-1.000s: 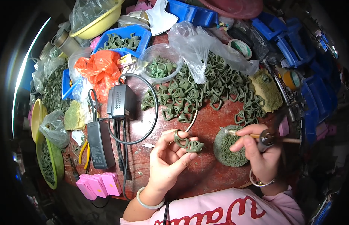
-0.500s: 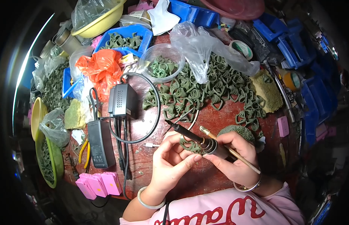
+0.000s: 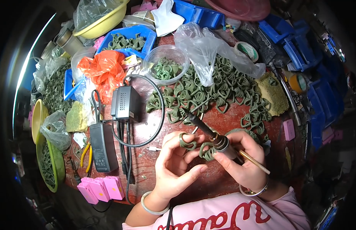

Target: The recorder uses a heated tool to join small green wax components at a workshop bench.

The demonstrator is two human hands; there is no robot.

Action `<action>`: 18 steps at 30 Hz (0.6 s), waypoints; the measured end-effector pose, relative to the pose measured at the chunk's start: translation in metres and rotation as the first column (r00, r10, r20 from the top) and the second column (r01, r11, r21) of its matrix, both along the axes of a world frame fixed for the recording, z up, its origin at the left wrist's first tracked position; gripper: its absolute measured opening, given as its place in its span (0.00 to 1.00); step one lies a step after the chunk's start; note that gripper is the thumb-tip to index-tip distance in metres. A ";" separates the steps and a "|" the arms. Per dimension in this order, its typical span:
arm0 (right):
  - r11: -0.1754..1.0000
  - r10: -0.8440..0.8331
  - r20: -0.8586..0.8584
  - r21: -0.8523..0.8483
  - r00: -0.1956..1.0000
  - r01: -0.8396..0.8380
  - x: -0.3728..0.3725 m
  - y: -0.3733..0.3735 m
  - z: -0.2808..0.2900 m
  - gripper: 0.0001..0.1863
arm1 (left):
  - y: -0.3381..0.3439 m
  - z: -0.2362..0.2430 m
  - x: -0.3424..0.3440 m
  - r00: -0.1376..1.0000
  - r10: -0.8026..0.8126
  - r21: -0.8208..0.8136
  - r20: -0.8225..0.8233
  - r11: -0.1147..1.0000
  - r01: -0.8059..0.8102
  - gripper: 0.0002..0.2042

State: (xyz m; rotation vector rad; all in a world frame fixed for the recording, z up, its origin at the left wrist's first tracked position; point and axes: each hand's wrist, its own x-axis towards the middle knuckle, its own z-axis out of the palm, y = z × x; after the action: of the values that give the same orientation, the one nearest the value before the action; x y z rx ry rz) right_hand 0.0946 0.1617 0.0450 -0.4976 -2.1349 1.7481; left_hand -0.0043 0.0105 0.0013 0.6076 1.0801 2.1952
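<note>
My left hand [image 3: 174,165] is partly curled, its thumb apart from the fingers. A dark green, wax-like ring [image 3: 188,144] hangs at its fingertips. My right hand [image 3: 245,161] grips a black pen-shaped tool like a soldering iron [image 3: 225,145], its thin tip pointing to the far left. A slim wooden-handled stick [image 3: 254,161] lies under the same fingers. Another green ring [image 3: 207,152], with ribbed bands, is pinched by my right thumb beside the tool, close to my left fingers. A round green pad-like thing [image 3: 243,134] is mostly hidden behind my right hand.
Beyond my hands spreads a pile of green rings [image 3: 231,84]. A clear round tub [image 3: 147,63] and a blue bin [image 3: 149,38] hold more. Black power boxes [image 3: 126,103] with looping cables stand left, near pink blocks [image 3: 113,187]. A yellow sponge-like block [image 3: 273,94] lies right.
My hands have drawn apart slightly, and my left thumb has come off the green pieces. Two separate rings now show, one at each hand. The pen-shaped tool has shifted a little right.
</note>
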 end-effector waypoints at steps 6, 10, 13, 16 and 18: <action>0.996 0.047 0.009 0.076 0.999 -0.048 0.001 -0.004 0.008 0.12 | -0.002 -0.005 0.002 0.999 -0.030 -0.037 0.012 0.999 0.031 0.28; 0.994 0.036 -0.046 0.103 0.998 -0.031 -0.003 -0.008 0.006 0.12 | -0.004 -0.003 0.000 0.972 -0.048 -0.101 0.231 0.992 0.073 0.25; 0.993 0.067 -0.081 0.101 0.994 -0.059 -0.002 -0.010 0.000 0.13 | -0.005 -0.005 0.000 0.957 -0.058 -0.081 0.284 0.993 0.084 0.22; 0.988 0.080 -0.048 0.138 0.996 -0.072 0.002 -0.009 0.000 0.13 | -0.005 -0.004 0.000 0.938 -0.060 -0.101 0.340 0.990 0.100 0.20; 0.992 -0.028 -0.009 0.125 1.000 0.029 0.003 -0.009 0.002 0.14 | -0.002 -0.006 0.001 0.989 0.015 -0.187 0.144 0.982 0.013 0.21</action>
State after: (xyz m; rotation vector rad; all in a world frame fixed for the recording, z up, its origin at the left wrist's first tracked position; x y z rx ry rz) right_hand 0.0979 0.1527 0.0475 -0.4855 -2.2044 1.5864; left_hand -0.0029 0.0081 -0.0043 0.3583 1.1917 2.0727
